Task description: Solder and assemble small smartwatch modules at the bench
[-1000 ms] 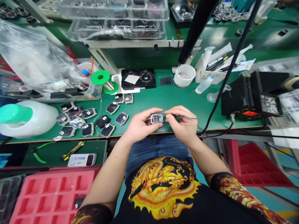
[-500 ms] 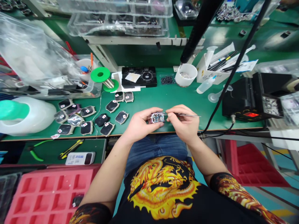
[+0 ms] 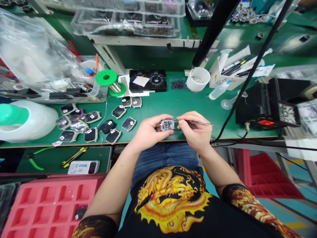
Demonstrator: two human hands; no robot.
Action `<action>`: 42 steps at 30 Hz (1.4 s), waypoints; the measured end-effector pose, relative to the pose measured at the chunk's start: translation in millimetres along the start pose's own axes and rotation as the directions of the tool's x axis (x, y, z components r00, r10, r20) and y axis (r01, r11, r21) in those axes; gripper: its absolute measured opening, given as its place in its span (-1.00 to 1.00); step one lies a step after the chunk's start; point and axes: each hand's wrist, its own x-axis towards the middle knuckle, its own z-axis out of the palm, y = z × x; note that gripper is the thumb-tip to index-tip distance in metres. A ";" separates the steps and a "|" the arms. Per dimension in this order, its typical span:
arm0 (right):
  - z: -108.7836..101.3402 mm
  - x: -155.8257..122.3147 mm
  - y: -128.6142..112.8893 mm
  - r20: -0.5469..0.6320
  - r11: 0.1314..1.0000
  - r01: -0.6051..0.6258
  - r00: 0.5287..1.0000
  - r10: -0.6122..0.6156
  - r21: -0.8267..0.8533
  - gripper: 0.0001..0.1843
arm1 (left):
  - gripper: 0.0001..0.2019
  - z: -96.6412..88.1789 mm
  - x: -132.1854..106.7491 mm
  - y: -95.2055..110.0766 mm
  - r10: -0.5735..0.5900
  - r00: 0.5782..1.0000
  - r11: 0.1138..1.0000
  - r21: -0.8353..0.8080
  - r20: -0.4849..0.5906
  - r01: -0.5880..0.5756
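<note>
Between the thumb and fingers of my left hand is an opened smartwatch case, its inner electronics facing up. My right hand pinches a pair of metal tweezers, which lie nearly level with their tips at the case's right edge. Whether the tips grip a part is too small to tell. Both hands are above the front edge of the green bench. To the left, several smartwatch cases with dark screens and small labels lie on the bench.
A solder spool, a black fixture, a tray of tiny screws and a white cup stand at the back. A black soldering station is at right, its cable crossing the bench. A white bottle stands left.
Both hands keep nearly the same pose. The watch case appears tilted slightly differently, and the whole view has shifted a little.
</note>
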 end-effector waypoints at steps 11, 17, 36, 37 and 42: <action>-1.4 2.9 -3.6 0.031 1.000 0.013 0.999 -0.012 -0.014 -0.85 | -0.51 0.4 0.5 1.6 0.012 1.000 1.000 0.002 0.011 -0.012; -2.2 3.3 -2.8 0.065 1.000 0.003 0.998 -0.001 -0.023 -0.85 | -0.50 -0.6 0.4 -1.5 0.033 0.999 0.999 0.010 0.030 -0.033; 8.1 -0.7 3.1 0.039 0.990 -0.119 0.992 0.116 0.080 -0.89 | -0.54 -4.1 0.9 -0.6 0.098 0.993 0.988 0.117 0.061 -0.105; 8.9 -0.6 3.3 0.037 0.988 -0.123 0.992 0.120 0.089 -0.89 | -0.54 -4.4 0.7 -0.5 0.100 0.993 0.986 0.127 0.065 -0.107; 10.5 -0.2 3.4 0.042 0.986 -0.147 0.989 0.144 0.082 -0.89 | -0.52 -5.7 -0.4 -1.3 0.108 0.990 0.980 0.161 0.087 -0.121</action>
